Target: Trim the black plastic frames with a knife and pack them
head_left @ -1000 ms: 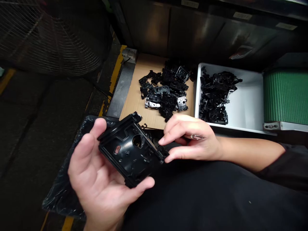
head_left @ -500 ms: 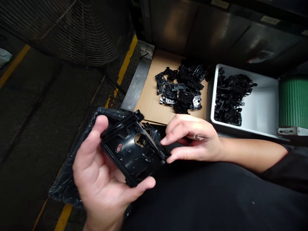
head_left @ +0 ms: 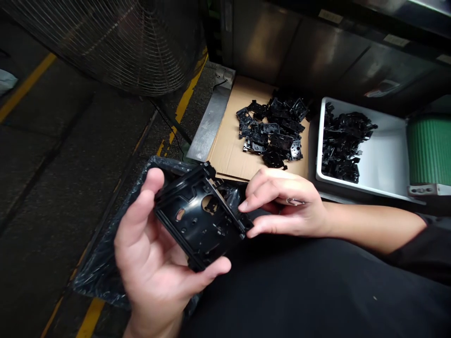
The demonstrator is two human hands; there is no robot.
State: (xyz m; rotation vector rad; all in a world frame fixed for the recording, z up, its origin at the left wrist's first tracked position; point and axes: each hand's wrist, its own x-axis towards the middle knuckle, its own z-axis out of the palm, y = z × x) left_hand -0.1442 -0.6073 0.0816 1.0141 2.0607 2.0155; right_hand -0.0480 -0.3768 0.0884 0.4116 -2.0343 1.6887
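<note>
A black moulded plastic part (head_left: 200, 223), with round and oval holes and raised edges, is tilted in front of me. My left hand (head_left: 155, 263) cradles it from the left and below, its thumb along the lower edge and its fingers at the upper left. At the right corner, the thumb and index finger of my right hand (head_left: 285, 202) pinch the same part. A ring sits on that hand. Below the part lies a container lined with a dark plastic bag (head_left: 105, 263), mostly hidden by my left hand.
Similar black parts (head_left: 273, 134) are heaped on a cardboard sheet (head_left: 229, 155). To their right stands a white bin (head_left: 387, 155) with more black parts, beside a green ribbed belt (head_left: 428, 150). A large wire-caged fan (head_left: 141, 51) stands at the upper left.
The view has shifted slightly, so the surroundings sit a little further right. Both hands keep nearly the same grip on the black plastic part.
</note>
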